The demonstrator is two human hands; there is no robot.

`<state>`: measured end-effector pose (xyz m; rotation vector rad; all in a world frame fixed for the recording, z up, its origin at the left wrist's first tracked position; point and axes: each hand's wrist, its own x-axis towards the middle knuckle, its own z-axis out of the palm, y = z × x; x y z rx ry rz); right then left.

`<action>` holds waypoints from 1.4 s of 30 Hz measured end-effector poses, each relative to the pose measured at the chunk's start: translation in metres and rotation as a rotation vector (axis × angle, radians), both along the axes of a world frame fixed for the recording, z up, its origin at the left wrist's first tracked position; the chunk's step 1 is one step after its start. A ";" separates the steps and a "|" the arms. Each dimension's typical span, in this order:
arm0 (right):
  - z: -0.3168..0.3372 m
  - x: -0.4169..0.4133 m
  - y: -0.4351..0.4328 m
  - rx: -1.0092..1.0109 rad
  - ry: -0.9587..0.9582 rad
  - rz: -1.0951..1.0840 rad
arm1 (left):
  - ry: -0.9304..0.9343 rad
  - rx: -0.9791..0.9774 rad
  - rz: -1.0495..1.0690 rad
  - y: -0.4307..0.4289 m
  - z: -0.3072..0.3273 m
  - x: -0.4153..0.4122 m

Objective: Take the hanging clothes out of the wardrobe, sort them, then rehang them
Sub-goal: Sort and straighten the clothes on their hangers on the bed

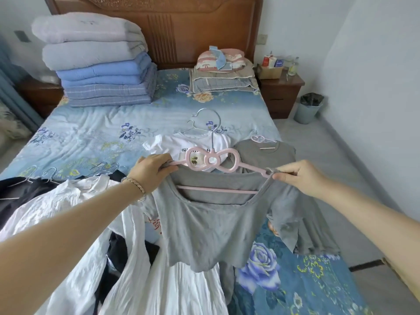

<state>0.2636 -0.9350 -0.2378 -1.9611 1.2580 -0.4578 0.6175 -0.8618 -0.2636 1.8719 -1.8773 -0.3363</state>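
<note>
- My left grip is clamped on the left end of the pink hanger, fingers curled over its arm and the cloth there. My right grip pinches the right end, thumb and fingers together on the shoulder of the grey top.
- The grey top hangs from that hanger in the air above the foot of the bed, between my arms.
- The bed has a blue flowered sheet. Just beyond the hanger, a white T-shirt and a second grey top lie on it side by side, each on its own hanger.
- Near me on the left lies a pile of clothes, white and black, with metal hooks at its far edge.
- A stack of folded quilts stands against the wooden headboard; a pillow lies to the right.
- A nightstand stands right of the bed, with a bin on the floor beside it.
- The hanger's bow covers part of the T-shirt's print, so I cannot read it.
- The held top hides much of the second grey top.
- The things on the nightstand are too small to name.
</note>
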 end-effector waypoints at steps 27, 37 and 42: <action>-0.008 -0.064 0.052 0.050 0.510 0.253 | 0.358 0.331 0.026 0.032 -0.042 -0.146; 0.010 -0.111 0.080 0.453 0.684 0.287 | 0.335 0.458 0.051 0.067 -0.051 -0.155; -0.018 -0.134 0.035 0.474 0.719 0.220 | 0.351 0.504 0.114 0.065 -0.071 -0.158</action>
